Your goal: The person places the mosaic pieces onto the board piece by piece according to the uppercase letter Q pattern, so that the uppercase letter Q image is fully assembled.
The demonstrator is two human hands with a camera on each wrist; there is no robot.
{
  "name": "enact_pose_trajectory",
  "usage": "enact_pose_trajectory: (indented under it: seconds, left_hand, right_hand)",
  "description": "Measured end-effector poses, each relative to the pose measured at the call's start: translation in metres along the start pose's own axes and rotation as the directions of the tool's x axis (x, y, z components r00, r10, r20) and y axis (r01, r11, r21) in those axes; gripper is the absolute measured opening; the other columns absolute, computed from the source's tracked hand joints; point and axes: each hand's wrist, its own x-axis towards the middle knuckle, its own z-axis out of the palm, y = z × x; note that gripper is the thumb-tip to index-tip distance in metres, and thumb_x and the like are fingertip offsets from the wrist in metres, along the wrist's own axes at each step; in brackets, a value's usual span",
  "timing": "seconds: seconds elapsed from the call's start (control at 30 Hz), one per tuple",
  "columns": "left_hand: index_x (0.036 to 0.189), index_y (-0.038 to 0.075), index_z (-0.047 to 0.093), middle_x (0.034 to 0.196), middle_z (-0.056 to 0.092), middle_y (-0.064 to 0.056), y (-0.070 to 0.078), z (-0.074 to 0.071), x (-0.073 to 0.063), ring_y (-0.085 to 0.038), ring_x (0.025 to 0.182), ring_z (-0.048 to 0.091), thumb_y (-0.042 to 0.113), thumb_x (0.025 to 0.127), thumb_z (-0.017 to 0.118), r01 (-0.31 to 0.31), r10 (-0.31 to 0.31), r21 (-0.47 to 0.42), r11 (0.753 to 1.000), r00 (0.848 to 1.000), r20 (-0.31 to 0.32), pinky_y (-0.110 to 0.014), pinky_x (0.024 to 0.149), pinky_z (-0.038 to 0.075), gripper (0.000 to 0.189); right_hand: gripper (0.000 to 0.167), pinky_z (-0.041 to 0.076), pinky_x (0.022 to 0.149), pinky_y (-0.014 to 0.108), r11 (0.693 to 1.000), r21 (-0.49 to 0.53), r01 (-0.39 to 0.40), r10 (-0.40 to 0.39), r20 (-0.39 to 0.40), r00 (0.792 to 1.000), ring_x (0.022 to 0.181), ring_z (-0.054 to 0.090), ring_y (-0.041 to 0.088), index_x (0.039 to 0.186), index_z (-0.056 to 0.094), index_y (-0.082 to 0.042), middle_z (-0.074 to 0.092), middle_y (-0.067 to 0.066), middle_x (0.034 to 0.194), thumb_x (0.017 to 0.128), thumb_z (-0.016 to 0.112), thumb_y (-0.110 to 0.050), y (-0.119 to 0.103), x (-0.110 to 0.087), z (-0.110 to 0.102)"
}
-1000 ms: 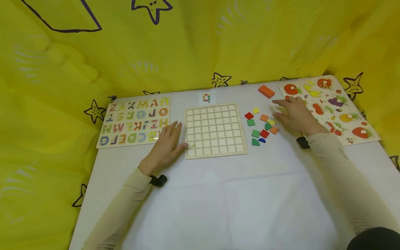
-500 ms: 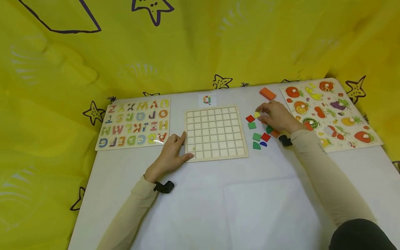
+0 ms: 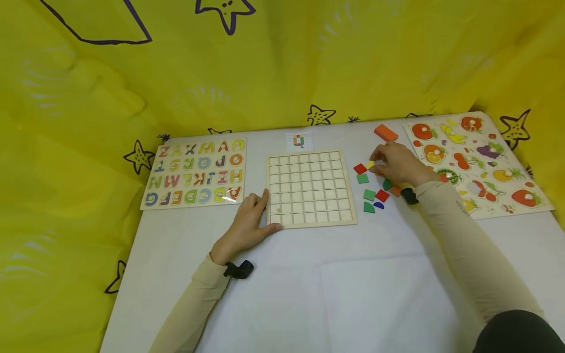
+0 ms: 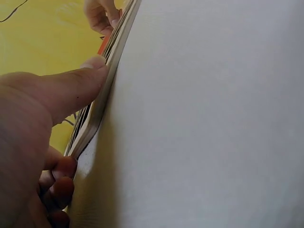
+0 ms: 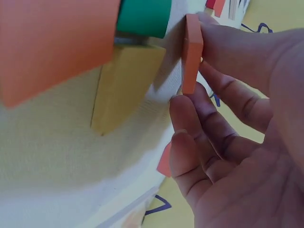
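Note:
A square wooden grid board (image 3: 310, 187) lies flat at the middle of the white table. My left hand (image 3: 247, 223) holds its near-left corner, thumb (image 4: 78, 88) over the near edge and fingers along the left side. On the right, my right hand (image 3: 399, 164) has thumb and fingertips around a small yellow rounded tile (image 3: 370, 164). An orange tile (image 5: 192, 54) mostly hides that tile in the right wrist view. Close by lie a red tile (image 3: 360, 168), a green square tile (image 3: 363, 178) and several other coloured pieces.
Behind the board lies a small pattern card (image 3: 299, 141). A wooden alphabet puzzle (image 3: 194, 171) lies on the left, a fruit puzzle (image 3: 478, 162) on the right. An orange block (image 3: 386, 132) sits near the back edge, before a yellow curtain (image 3: 265, 73).
My right hand has moved left and down from beside the fruit puzzle to the yellow tile. My left hand has slid to the board's near-left corner, thumb now on its edge.

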Motion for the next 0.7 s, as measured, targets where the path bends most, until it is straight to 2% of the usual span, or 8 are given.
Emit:
enact_pose_trajectory:
  seconds: [0.13,0.37,0.5,0.6,0.7]
  left_hand:
    - [0.163,-0.007,0.029,0.11,0.05,-0.014,-0.001,0.001,0.0,-0.024,0.096,0.04,0.038,0.085,0.09,0.016,-0.016,-0.006,1.0,1.0,-0.001,-0.036,0.087,0.034,0.109]
    - [0.164,-0.005,0.027,0.113,0.05,-0.015,-0.002,0.002,0.0,-0.026,0.099,0.042,0.039,0.083,0.091,0.037,-0.037,-0.03,0.999,0.999,0.004,-0.038,0.09,0.034,0.112]
    - [0.164,-0.004,0.028,0.116,0.052,-0.016,-0.003,0.003,0.0,-0.026,0.101,0.042,0.039,0.083,0.091,0.05,-0.05,-0.034,0.998,0.999,-0.009,-0.038,0.09,0.035,0.112]
    - [0.164,-0.003,0.029,0.116,0.052,-0.015,-0.004,0.004,-0.001,-0.025,0.101,0.042,0.04,0.083,0.091,0.052,-0.053,-0.032,0.998,0.999,-0.012,-0.037,0.089,0.035,0.111]
    - [0.164,-0.003,0.03,0.113,0.051,-0.013,-0.005,0.005,-0.001,-0.025,0.099,0.042,0.04,0.083,0.091,0.052,-0.052,-0.026,0.998,0.999,-0.017,-0.036,0.087,0.034,0.111]
  right_hand:
    - [0.034,0.047,0.102,0.058,1.0,-0.018,-0.001,0.001,0.003,1.0,0.11,0.054,0.042,0.124,0.064,0.009,0.059,0.03,0.124,0.102,0.071,-0.016,-0.002,0.001,0.001]
    - [0.033,0.051,0.091,0.052,0.994,0.102,-0.029,0.039,-0.1,0.994,0.101,0.064,0.039,0.123,0.066,0.007,0.071,0.027,0.115,0.104,0.07,-0.02,-0.007,0.0,0.002]
    - [0.034,0.052,0.083,0.036,0.987,0.162,0.002,0.027,-0.177,0.984,0.098,0.069,0.036,0.123,0.071,0.004,0.075,0.025,0.112,0.101,0.075,-0.021,-0.013,0.004,0.006]
    - [0.03,0.048,0.073,0.023,0.976,0.218,0.029,0.024,-0.236,0.972,0.094,0.07,0.033,0.12,0.074,0.002,0.076,0.024,0.107,0.098,0.077,-0.017,-0.022,0.008,0.011]
    - [0.026,0.047,0.067,0.017,0.96,0.277,0.051,0.026,-0.267,0.963,0.089,0.069,0.028,0.118,0.076,0.001,0.077,0.022,0.104,0.098,0.077,-0.015,-0.034,0.014,0.016]
